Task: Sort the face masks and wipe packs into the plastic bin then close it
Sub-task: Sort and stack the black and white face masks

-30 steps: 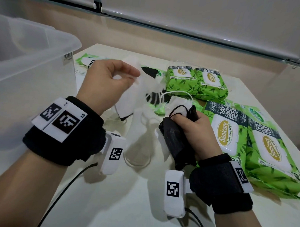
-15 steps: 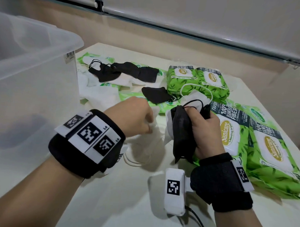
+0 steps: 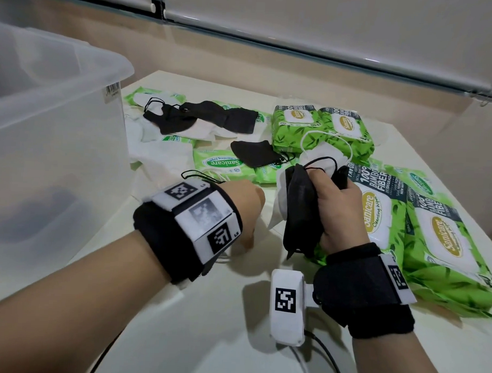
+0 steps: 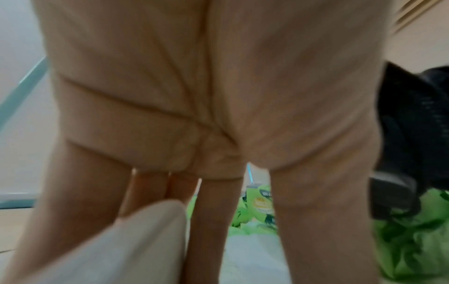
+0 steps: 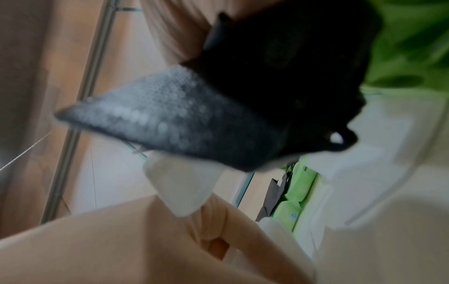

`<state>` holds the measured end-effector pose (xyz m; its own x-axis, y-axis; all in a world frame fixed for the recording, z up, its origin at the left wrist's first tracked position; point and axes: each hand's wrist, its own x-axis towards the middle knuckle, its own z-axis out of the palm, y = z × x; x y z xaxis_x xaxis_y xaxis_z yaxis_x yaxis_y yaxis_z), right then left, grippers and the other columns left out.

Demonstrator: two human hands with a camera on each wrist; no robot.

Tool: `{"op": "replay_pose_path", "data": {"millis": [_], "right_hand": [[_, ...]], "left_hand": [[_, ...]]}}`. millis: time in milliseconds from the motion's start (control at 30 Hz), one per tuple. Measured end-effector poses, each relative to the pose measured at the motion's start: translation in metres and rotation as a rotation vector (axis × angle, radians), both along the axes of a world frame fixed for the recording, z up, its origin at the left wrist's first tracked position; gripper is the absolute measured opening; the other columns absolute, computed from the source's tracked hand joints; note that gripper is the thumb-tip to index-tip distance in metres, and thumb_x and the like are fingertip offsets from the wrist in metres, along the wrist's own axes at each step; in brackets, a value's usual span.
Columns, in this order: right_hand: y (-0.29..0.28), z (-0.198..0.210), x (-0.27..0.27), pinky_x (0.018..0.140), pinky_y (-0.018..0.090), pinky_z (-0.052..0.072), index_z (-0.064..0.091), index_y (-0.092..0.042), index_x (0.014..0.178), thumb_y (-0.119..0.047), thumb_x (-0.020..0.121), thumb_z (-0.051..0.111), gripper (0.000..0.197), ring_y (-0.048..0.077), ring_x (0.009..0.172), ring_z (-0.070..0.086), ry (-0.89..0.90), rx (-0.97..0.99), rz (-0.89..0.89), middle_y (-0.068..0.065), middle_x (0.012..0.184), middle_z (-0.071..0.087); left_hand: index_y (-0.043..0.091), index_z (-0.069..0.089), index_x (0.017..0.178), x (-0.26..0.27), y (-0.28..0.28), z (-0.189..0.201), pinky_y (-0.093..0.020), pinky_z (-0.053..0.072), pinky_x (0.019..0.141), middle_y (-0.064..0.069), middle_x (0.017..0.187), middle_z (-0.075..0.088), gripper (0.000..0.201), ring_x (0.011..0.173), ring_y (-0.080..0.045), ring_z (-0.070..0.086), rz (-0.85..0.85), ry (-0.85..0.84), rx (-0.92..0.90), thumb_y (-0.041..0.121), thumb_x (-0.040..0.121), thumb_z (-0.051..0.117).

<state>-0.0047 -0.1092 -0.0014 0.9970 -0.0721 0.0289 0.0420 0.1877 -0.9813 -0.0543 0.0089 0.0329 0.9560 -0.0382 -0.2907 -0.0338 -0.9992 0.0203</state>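
In my right hand (image 3: pixel 332 206) I clench a bundle of black and white face masks (image 3: pixel 298 207), collecting several before one trip to the open plastic bin (image 3: pixel 59 140) at the left. My left hand (image 3: pixel 245 211) reaches down to a white mask (image 4: pixel 116 247) on the table (image 3: pixel 195 338), fingers straight; if it grips, I cannot tell. The wipe packs (image 3: pixel 377 219) lie beside.

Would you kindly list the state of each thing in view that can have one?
plastic bin: open, no lid on.
right hand: grips a bunch of masks, black and white.
left hand: lowered to the table; grip unclear.
loose black masks: lying on the table.
wipe packs: sealed, on the table.
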Motion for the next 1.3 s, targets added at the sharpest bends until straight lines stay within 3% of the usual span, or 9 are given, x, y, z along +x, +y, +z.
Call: {"op": "replay_pose_path", "data": {"millis": [133,300,433,600,700,867,1067,1133,1300], "right_hand": [[0.000,0.000,0.000,0.055,0.024,0.046,0.059,-0.013,0.073,-0.005,0.084,0.062,0.014,0.013,0.056,0.055,-0.005,-0.004,0.021,-0.004,0.057,0.058],[0.000,0.002,-0.001,0.062,0.032,0.041,0.054,-0.014,0.074,-0.004,0.083,0.060,0.015,0.019,0.068,0.048,0.004,0.022,0.027,0.009,0.071,0.050],[-0.001,0.002,-0.002,0.058,0.027,0.043,0.056,-0.014,0.071,-0.003,0.084,0.061,0.018,0.016,0.061,0.051,0.017,0.036,0.044,0.004,0.065,0.053],[-0.003,0.003,-0.003,0.050,0.020,0.045,0.057,-0.012,0.074,-0.005,0.083,0.065,0.013,0.011,0.050,0.054,0.012,0.090,0.117,0.002,0.060,0.054],[0.000,0.006,-0.005,0.071,0.039,0.056,0.062,-0.007,0.084,-0.033,0.072,0.080,0.034,0.032,0.071,0.065,0.063,0.126,0.218,0.022,0.082,0.066],[-0.005,0.014,-0.009,0.085,0.040,0.053,0.066,-0.015,0.102,-0.050,0.068,0.068,0.049,0.021,0.092,0.070,0.068,0.223,0.347,0.001,0.097,0.074],[-0.003,0.009,-0.008,0.096,0.044,0.046,0.073,-0.020,0.093,-0.062,0.041,0.085,0.067,0.030,0.106,0.062,0.096,0.144,0.354,0.005,0.103,0.069],[-0.004,0.010,-0.008,0.100,0.048,0.046,0.072,-0.026,0.085,-0.058,0.043,0.086,0.055,0.031,0.113,0.061,0.055,0.101,0.328,0.005,0.106,0.069],[-0.003,0.018,-0.018,0.107,0.058,0.034,0.062,-0.002,0.122,-0.040,0.060,0.083,0.075,0.043,0.120,0.053,0.157,0.187,0.519,0.024,0.130,0.055]], "left_hand": [[0.008,0.059,0.111,0.007,-0.002,-0.001,-0.021,0.042,0.066,-0.001,0.091,0.053,0.039,0.078,-0.016,0.050,0.010,0.020,-0.017,0.033,0.083,0.070],[0.012,0.041,0.061,0.017,-0.001,-0.005,-0.020,0.035,0.046,0.001,0.061,0.040,0.036,0.049,-0.009,0.036,-0.049,0.003,0.064,0.018,0.086,0.066],[0.008,0.060,0.073,0.021,0.010,-0.009,-0.014,0.037,0.042,-0.001,0.064,0.050,0.015,0.053,-0.013,0.046,-0.061,-0.005,-0.034,0.017,0.083,0.066],[0.010,0.067,0.070,0.017,0.040,0.013,-0.018,0.043,0.055,0.010,0.059,0.057,0.014,0.063,-0.007,0.056,0.059,-0.285,-0.431,0.023,0.076,0.068],[0.016,0.068,0.063,0.005,0.056,0.033,-0.011,0.038,0.049,0.012,0.048,0.056,0.012,0.047,0.001,0.048,0.155,-0.436,-0.796,0.026,0.070,0.070],[0.017,0.070,0.059,-0.011,0.070,0.038,-0.035,0.018,0.057,-0.013,0.067,0.053,0.016,0.066,-0.026,0.040,0.154,-0.481,-1.381,0.030,0.049,0.070],[0.017,0.070,0.059,-0.010,0.070,0.035,-0.050,0.009,0.067,-0.007,0.063,0.052,0.014,0.070,-0.038,0.036,0.114,-0.526,-1.505,0.028,0.052,0.068],[0.016,0.069,0.059,-0.010,0.069,0.034,-0.047,0.012,0.063,-0.004,0.061,0.054,0.012,0.064,-0.037,0.038,0.097,-0.513,-1.507,0.026,0.052,0.068],[0.016,0.068,0.057,-0.014,0.069,0.037,-0.017,0.038,0.047,0.001,0.055,0.058,0.009,0.048,-0.011,0.051,0.065,-0.439,-1.543,0.008,0.060,0.065]]}}
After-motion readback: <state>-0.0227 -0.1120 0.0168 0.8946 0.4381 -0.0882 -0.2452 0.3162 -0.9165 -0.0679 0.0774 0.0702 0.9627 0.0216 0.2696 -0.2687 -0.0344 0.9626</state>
